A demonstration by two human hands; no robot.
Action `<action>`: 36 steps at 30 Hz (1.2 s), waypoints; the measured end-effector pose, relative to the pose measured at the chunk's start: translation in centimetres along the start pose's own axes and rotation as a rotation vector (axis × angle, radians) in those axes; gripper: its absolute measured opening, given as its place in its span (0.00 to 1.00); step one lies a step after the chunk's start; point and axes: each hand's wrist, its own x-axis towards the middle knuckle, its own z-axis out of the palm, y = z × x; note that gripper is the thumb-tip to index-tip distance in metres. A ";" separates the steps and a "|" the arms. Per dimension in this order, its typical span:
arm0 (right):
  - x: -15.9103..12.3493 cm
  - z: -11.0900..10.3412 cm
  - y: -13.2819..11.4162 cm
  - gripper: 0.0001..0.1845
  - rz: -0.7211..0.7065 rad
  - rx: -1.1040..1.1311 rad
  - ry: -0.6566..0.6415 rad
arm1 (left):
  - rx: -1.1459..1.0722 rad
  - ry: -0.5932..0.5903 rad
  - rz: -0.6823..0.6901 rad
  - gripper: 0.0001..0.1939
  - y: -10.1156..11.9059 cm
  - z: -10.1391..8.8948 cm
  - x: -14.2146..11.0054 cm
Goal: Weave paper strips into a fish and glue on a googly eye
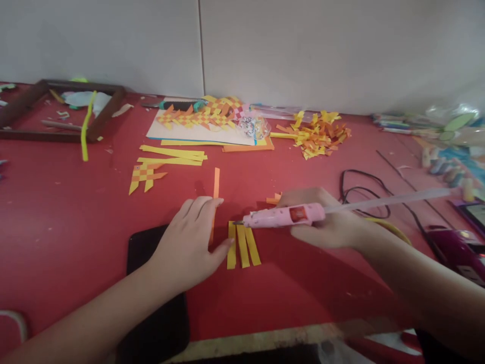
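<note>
In my right hand (322, 227) is a pink hot glue gun (284, 216), with a long clear glue stick (394, 199) out of its back end. The gun's metal nozzle points left, at the top end of the leftmost of three yellow paper strips (242, 247) side by side on the table. My left hand (193, 232) rests left of them, thumb apart from the fingers, its thumb tip at the leftmost strip. An orange paper strip (216, 182) lies upright along its fingertips, partly hidden by them. A small orange paper piece (273, 199) shows beside my right hand.
A black phone-like slab (159, 318) lies under my left forearm. Behind are a woven paper piece (144, 176), yellow strips (172, 155), a paper stack (182, 132) with woven bands and a cutter, and orange-yellow scraps (322, 134). A brown frame (41, 135) stands left; black cable (364, 172) curls right.
</note>
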 end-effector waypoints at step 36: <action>3.2 -0.6 -1.6 0.08 0.008 -0.315 -0.127 | 0.047 -0.019 0.016 0.28 0.0 0.3 0.0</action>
